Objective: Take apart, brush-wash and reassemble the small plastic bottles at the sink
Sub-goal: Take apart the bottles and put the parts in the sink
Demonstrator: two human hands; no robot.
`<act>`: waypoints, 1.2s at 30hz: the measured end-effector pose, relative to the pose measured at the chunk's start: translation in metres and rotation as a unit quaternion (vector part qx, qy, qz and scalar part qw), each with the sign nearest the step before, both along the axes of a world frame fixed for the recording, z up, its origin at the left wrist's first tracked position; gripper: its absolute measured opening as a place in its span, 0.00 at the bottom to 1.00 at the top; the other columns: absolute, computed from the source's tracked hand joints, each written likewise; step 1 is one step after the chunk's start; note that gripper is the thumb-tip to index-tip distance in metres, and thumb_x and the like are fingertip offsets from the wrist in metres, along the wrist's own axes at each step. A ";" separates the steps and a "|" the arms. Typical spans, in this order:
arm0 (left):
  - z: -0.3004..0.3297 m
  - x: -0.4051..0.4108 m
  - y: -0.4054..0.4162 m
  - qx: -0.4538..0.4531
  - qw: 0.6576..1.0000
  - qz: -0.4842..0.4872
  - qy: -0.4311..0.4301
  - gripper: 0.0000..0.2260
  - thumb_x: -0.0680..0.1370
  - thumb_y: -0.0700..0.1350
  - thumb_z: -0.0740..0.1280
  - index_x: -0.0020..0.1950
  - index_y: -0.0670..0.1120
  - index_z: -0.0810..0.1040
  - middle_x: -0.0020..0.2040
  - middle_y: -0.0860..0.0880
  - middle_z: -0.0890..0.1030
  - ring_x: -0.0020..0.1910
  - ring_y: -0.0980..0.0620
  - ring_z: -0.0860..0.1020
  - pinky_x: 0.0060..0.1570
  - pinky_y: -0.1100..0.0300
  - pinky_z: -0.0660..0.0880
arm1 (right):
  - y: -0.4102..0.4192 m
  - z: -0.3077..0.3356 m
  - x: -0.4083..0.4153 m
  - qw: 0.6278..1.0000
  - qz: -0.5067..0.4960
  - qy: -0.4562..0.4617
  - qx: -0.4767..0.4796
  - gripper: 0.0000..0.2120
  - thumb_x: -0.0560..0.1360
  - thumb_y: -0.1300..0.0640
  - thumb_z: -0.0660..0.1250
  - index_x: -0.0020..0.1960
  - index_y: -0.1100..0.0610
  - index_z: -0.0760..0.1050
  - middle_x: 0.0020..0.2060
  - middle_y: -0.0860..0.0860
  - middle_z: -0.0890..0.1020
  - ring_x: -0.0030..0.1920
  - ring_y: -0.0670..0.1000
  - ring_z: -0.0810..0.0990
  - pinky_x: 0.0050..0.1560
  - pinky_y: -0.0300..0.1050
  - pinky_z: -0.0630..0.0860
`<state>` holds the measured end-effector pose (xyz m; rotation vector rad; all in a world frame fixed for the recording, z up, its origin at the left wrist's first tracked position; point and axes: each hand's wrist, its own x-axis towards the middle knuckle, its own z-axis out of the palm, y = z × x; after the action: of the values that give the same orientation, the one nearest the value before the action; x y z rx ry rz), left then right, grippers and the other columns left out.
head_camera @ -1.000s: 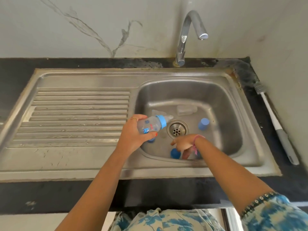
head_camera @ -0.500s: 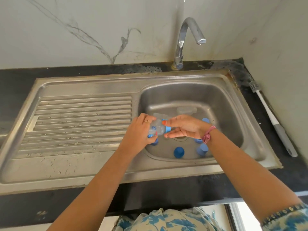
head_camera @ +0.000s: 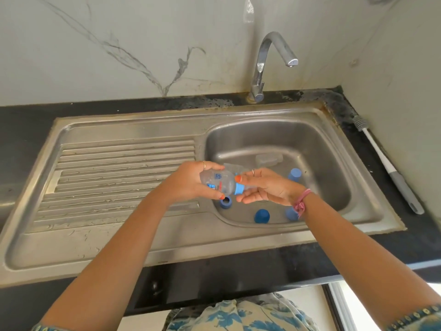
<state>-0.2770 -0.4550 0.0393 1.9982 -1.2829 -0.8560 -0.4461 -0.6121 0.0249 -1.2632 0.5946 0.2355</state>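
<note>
Black countertop, steel sink set in, bottle brush at right

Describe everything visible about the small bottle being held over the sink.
The bottle is small, clear plastic with blue printed marks and a blue collar at its neck. It lies roughly horizontal above the basin's left edge, neck pointing right. The left hand grips its body; the right hand holds the collar end.

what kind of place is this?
Likely a home kitchen counter: a steel sink with drainboard, a tap at a marble-look wall, and a bottle brush on the dark countertop.
</note>
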 end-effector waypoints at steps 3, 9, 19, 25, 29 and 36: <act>0.017 0.003 0.006 -0.051 0.982 -0.073 0.169 0.34 0.64 0.37 0.80 0.65 0.56 0.73 0.60 0.53 0.80 0.57 0.55 0.80 0.54 0.61 0.78 | 0.001 0.010 -0.002 0.989 0.099 0.003 0.114 0.24 0.71 0.50 0.73 0.61 0.63 0.75 0.48 0.59 0.82 0.39 0.51 0.83 0.38 0.38 0.80; 0.025 -0.017 -0.017 -0.214 0.950 0.017 0.229 0.13 0.72 0.52 0.70 0.55 0.53 0.77 0.51 0.48 0.81 0.46 0.57 0.79 0.42 0.65 0.75 | 0.025 0.009 0.016 0.949 0.157 -0.076 0.264 0.19 0.65 0.52 0.75 0.50 0.61 0.76 0.32 0.50 0.76 0.25 0.40 0.69 0.24 0.31 0.69; 0.042 -0.034 -0.060 -0.208 0.972 0.071 0.087 0.05 0.74 0.50 0.67 0.49 0.56 0.77 0.44 0.60 0.81 0.43 0.65 0.78 0.43 0.71 0.74 | -0.006 0.035 0.000 0.995 0.080 -0.057 0.013 0.10 0.65 0.56 0.68 0.42 0.59 0.70 0.28 0.51 0.71 0.23 0.43 0.62 0.23 0.33 0.60; 0.064 -0.053 -0.084 -0.200 0.975 0.098 -0.006 0.09 0.76 0.54 0.68 0.52 0.51 0.77 0.41 0.55 0.82 0.41 0.62 0.79 0.43 0.67 0.74 | -0.023 0.056 -0.010 0.983 0.035 -0.076 -0.164 0.10 0.71 0.67 0.65 0.33 0.59 0.70 0.25 0.50 0.72 0.23 0.45 0.65 0.25 0.37 0.60; 0.083 -0.062 -0.102 -0.038 0.975 0.171 -0.137 0.26 0.73 0.68 0.65 0.47 0.43 0.75 0.40 0.47 0.78 0.41 0.50 0.76 0.40 0.58 0.70 | -0.031 0.054 -0.002 0.864 -0.029 -0.047 -0.500 0.09 0.68 0.58 0.73 0.41 0.55 0.72 0.34 0.46 0.77 0.33 0.43 0.74 0.32 0.30 0.67; 0.122 -0.036 -0.099 0.064 0.987 0.116 -0.091 0.39 0.74 0.72 0.43 0.33 0.41 0.77 0.20 0.49 0.74 0.16 0.55 0.69 0.28 0.63 0.67 | -0.051 0.049 -0.010 0.902 -0.049 -0.126 -0.411 0.13 0.65 0.63 0.75 0.34 0.58 0.70 0.29 0.46 0.71 0.29 0.43 0.68 0.33 0.36 0.66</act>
<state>-0.3132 -0.5543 0.1610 2.3176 -1.0851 -0.6715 -0.4560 -0.6628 0.0734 -2.0332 0.5443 -0.3042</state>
